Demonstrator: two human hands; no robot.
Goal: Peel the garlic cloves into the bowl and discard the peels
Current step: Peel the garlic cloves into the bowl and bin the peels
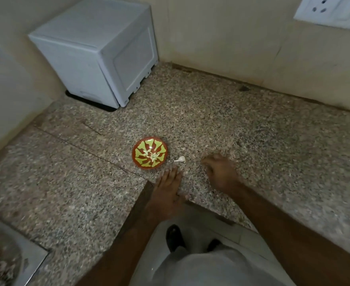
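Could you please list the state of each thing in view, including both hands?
Bowl: upright on the counter, pale cloves inside.
Garlic piece: loose on the counter, right of the bowl.
Left hand: fingers straight, flat on the counter, holding nothing.
Right hand: blurred, fingers curled; contents unclear.

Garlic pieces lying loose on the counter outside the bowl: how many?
1: a whitish garlic piece on the granite counter, just right of the bowl. Others may be hidden under the hands.

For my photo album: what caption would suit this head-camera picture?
Two hands, left flat and right curled, on a speckled counter beside a red bowl and one garlic peel.
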